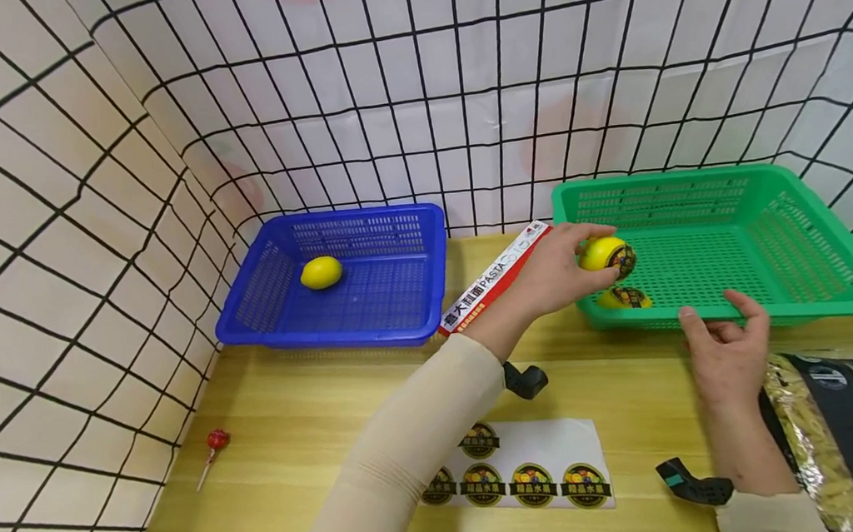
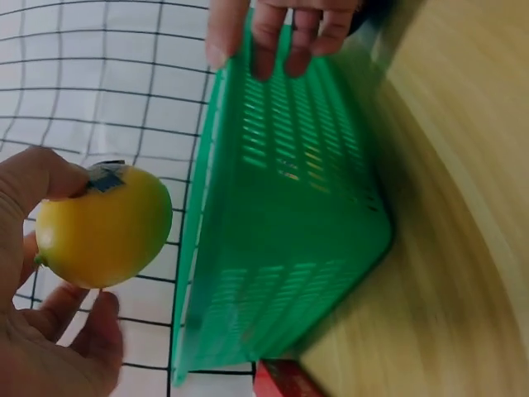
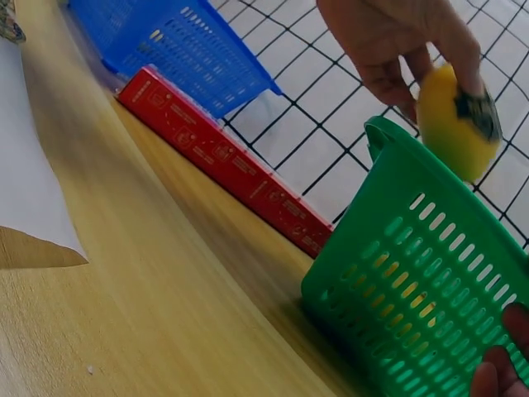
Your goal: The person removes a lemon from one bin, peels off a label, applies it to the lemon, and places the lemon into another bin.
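At the bottom of the head view a sticker sheet (image 1: 521,467) lies on the wooden table (image 1: 283,444). Right of centre, the right hand (image 1: 726,351) touches the green basket's (image 1: 834,284) near rim, fingers relaxed. The left hand (image 1: 558,268) pinches a stickered lemon (image 1: 606,253) over that perforated basket, above another lemon (image 1: 623,297) inside. Farther left, the blue basket (image 1: 263,287) holds a plain lemon (image 1: 321,272). Gridded sheets wall the background.
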Motion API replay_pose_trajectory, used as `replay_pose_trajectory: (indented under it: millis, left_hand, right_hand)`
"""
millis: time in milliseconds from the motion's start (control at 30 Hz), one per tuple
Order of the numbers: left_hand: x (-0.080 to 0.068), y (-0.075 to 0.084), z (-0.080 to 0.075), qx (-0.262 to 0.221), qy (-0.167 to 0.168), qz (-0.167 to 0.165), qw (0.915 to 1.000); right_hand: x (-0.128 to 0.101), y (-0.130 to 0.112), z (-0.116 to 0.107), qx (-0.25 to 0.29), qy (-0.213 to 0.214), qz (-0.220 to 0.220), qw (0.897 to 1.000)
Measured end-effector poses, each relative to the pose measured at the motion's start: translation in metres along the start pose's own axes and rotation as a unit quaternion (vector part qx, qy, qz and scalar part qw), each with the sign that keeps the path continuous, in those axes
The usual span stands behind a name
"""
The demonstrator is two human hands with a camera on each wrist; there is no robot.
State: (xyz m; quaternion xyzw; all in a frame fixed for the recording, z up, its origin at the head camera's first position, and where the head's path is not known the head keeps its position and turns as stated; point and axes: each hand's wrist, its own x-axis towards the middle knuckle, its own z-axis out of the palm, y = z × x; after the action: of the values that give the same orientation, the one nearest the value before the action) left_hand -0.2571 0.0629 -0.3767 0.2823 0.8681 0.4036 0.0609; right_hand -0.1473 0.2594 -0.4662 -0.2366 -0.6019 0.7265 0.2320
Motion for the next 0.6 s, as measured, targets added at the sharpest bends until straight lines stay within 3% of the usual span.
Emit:
replay_pose_trajectory:
  millis: [200,367,467,600]
  left_hand:
    - [0.021,0.006,0.013,0.116,-0.027,-0.016,0.9927]
    - [0.032,0.008,0.024,0.247,-0.036,-0.024,0.9681]
    - [0.035,0.008,0.029,0.283,-0.041,-0.023,0.9581]
    - [0.036,0.005,0.034,0.296,-0.039,-0.014,0.9544]
  right_hand:
    - [0.001,0.001,0.001,0.011,-0.006,-0.006,1.000]
    - [0.001,0.003,0.000,0.027,-0.009,-0.013,1.000]
    - [0.001,0.004,0.000,0.026,-0.010,-0.013,1.000]
    - [0.001,0.005,-0.001,0.018,-0.012,-0.016,1.000]
